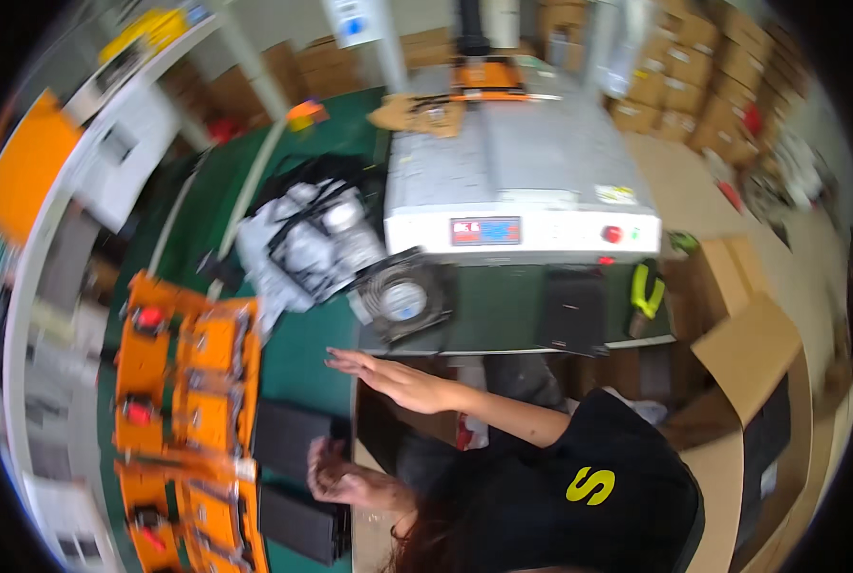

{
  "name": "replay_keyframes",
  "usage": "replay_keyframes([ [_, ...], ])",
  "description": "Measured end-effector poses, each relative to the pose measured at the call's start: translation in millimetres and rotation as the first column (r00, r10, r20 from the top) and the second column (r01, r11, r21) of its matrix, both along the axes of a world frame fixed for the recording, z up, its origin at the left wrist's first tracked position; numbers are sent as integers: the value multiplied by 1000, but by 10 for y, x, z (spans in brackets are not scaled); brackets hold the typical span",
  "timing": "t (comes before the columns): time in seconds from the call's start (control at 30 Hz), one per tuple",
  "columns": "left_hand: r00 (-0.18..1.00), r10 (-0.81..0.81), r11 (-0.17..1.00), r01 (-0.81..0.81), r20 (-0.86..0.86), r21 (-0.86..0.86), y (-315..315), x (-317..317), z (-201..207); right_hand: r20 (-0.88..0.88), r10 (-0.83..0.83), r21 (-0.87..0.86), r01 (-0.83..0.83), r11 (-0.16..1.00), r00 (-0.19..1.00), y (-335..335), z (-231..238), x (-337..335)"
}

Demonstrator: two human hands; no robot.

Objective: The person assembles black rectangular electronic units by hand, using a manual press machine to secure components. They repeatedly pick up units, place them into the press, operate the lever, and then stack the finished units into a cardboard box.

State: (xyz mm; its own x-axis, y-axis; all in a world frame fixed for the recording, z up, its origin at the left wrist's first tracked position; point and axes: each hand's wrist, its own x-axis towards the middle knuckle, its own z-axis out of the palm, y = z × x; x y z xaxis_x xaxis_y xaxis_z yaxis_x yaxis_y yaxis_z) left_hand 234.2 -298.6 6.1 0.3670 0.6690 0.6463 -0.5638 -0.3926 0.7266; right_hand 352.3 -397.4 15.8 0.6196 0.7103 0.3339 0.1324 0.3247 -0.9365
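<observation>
My right hand (398,384) reaches out over the edge of the green bench, fingers stretched flat and nothing in it. Closer to the bottom, my left hand (342,480) is raised with its fingers loosely bent and apart, somewhat blurred; no held thing shows. It overlaps the edge of a black flat panel (288,439). A stack of similar black panels (297,525) lies just below. Left of these stand orange fixtures (211,420) with red-handled clamps (140,411). Beyond my right hand sits a black fan (402,298) with a pale round centre.
A grey-white machine (522,205) with a display and red button stands at the back. Before it lie a dark panel (574,307) and a yellow-green handled tool (646,291). A crumpled plastic bag (302,248) lies on the bench. An open cardboard box (746,363) is at right.
</observation>
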Motion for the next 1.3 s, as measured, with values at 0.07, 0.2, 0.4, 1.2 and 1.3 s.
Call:
replay_keyframes([
  [0.07, 855, -499, 855, 460, -140, -240, -506, 176, -20, 64, -293, -180, 299, 937, 954, -763, 115, -171],
  [0.2, 630, -749, 661, 730, -204, -172, -985, 394, -123, 521, -755, -216, 917, 335, 398, -2151, 391, -834],
  [0.4, 480, -788, 516, 856, -384, 12, -1416, 908, -286, 613, -504, -36, 616, -787, -608, -3847, 838, -2724],
  [1.2, 396, -723, 403, 907, -565, 120, -1987, 1082, -360, 203, -375, -51, 373, -926, -904, -5679, 333, -5357],
  [1.3, 329, -763, 353, 933, -556, 68, -1922, 762, -196, 231, -510, -72, 508, -858, -829, -5143, 780, -4670],
])
